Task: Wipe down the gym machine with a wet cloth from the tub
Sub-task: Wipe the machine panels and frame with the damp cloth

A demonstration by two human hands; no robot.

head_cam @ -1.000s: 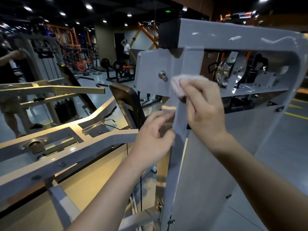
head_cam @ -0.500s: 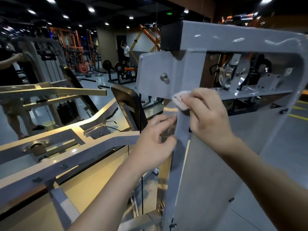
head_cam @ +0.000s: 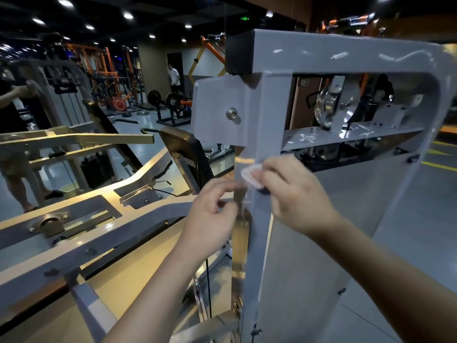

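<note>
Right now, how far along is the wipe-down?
Done, probably: streaks on the top beam look like wipe marks. In hand: the right hand presses the white cloth on the grey upright post, below the bolted plate; the left hand is blurred beside it. Left: the post's lower part, the side panel and the lever arm show no wipe marks.

Ceiling spotlights (head_cam: 128, 15) over grey floor (head_cam: 420, 219)
</note>
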